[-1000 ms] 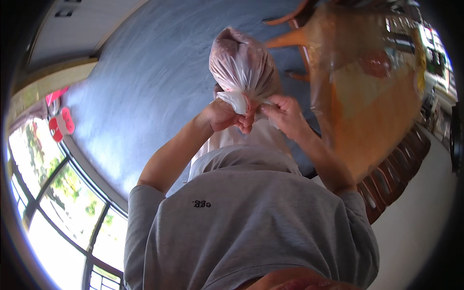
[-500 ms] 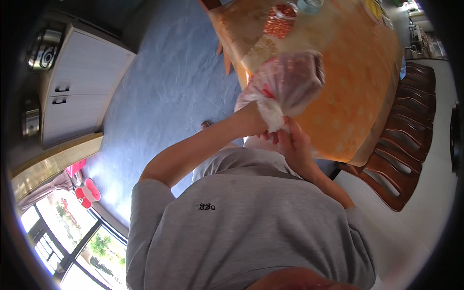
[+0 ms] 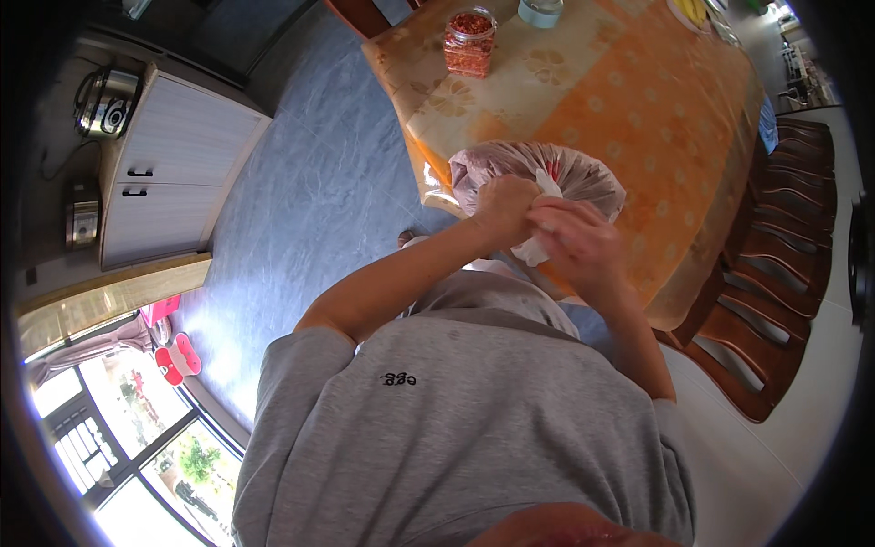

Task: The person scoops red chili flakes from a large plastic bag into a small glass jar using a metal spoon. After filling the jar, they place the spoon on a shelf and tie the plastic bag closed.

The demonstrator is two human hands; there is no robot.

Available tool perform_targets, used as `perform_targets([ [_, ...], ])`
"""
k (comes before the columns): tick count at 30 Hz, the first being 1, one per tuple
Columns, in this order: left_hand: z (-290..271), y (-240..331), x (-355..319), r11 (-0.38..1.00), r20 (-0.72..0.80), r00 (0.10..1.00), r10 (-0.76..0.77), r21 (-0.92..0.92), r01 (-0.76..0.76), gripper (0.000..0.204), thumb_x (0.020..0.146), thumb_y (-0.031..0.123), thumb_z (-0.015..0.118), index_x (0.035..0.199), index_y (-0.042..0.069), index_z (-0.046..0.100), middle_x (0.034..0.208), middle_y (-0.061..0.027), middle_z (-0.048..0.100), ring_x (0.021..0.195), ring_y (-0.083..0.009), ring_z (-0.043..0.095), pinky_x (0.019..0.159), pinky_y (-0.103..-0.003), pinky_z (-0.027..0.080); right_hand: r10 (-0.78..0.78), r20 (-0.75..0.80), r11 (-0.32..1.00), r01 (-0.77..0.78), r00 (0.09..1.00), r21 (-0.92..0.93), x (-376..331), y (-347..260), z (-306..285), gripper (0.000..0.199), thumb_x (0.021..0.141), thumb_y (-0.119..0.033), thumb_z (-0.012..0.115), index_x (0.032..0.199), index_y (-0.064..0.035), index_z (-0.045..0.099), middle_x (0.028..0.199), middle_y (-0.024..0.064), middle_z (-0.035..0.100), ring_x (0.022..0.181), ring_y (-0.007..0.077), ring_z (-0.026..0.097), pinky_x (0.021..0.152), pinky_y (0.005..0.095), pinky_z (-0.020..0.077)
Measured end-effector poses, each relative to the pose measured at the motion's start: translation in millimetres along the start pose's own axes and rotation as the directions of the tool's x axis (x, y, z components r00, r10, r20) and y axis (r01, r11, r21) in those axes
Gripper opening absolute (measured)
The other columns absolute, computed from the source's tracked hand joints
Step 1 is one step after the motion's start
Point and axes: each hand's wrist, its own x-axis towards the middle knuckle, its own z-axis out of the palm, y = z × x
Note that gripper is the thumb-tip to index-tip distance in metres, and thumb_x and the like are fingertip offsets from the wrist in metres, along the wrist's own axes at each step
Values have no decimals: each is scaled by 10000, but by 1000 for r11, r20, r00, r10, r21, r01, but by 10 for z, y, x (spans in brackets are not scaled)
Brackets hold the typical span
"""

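Translucent pinkish plastic makes up the bag [image 3: 547,173] that both hands hold at the near corner of the desk [image 3: 638,100], in the head view, the only one. The bag is full and rounded, with red contents showing dimly through the film. Its long axis lies roughly left to right across the picture, and its gathered white neck [image 3: 540,244] points down toward the person's chest. Whether the bag rests on the desk or is held just above it cannot be told.

The left hand [image 3: 501,208] is curled tight, its fingers closed around the bunched plastic at the neck. The right hand [image 3: 576,242] sits just beside it, touching, its fingers bent and pinching the white twisted end of the same neck. Both forearms rise from the grey shirt [image 3: 456,428] at the lower edge.

The desk wears an orange and cream cloth with a pale flower pattern. Toward its far end stands a clear jar [image 3: 469,41] filled with red flakes, upright, and near that a pale round container [image 3: 541,11] at the picture's top edge. Dark wooden chairs [image 3: 775,273] line the right side of the desk. At the left, a white cabinet [image 3: 178,173] with dark handles stands against the wall, with a metal cooker [image 3: 108,100] on top. The floor [image 3: 310,201] is blue-grey marbled tile.
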Motion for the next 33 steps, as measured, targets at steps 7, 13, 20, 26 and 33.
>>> perform_targets([
  [7, 70, -66, 76, 940, -8, 994, -106, -326, 98, 253, 726, 266, 638, 673, 20, 659, 623, -151, 625, 593, -308, 626, 600, -400, 509, -13, 76, 977, 29, 997, -210, -43, 384, 17, 93, 771, -162, 635, 863, -147, 635, 838, 3, 616, 745, 220, 594, 664, 339, 468],
  [13, 52, -218, 40, 516, 229, 952, -201, -802, 302, 244, 729, 213, 637, 709, -29, 660, 586, -38, 581, 555, -86, 557, 501, -259, 463, 84, 261, 950, 2, 962, -312, -100, 465, -93, 137, 781, -155, 628, 917, -139, 629, 832, 29, 631, 781, 222, 609, 672, 351, 458],
  [20, -68, -64, 11, 339, 323, 916, -236, -857, 389, 206, 696, 142, 636, 816, -24, 654, 705, -18, 592, 608, -86, 534, 499, -228, 419, 176, 379, 944, -47, 908, -326, -40, 301, -171, 319, 772, -212, 630, 1075, -159, 545, 807, 39, 642, 767, 239, 627, 671, 366, 457],
  [26, 8, -76, -30, 283, 294, 919, -263, -887, 365, 144, 671, 54, 632, 776, -44, 640, 701, -38, 588, 618, -96, 532, 534, -234, 427, 154, 480, 943, 16, 864, -332, -71, 428, -103, 178, 805, -225, 576, 915, -120, 484, 645, 62, 613, 615, 280, 619, 544, 417, 448],
  [33, 100, -107, -52, 46, 307, 920, -242, -944, 327, 153, 636, 0, 601, 781, -42, 619, 716, -59, 587, 632, -118, 537, 569, -247, 438, 312, 527, 923, -120, 791, -366, -210, 310, -37, 219, 824, -245, 575, 995, -153, 476, 610, 68, 606, 591, 276, 618, 507, 413, 451],
])
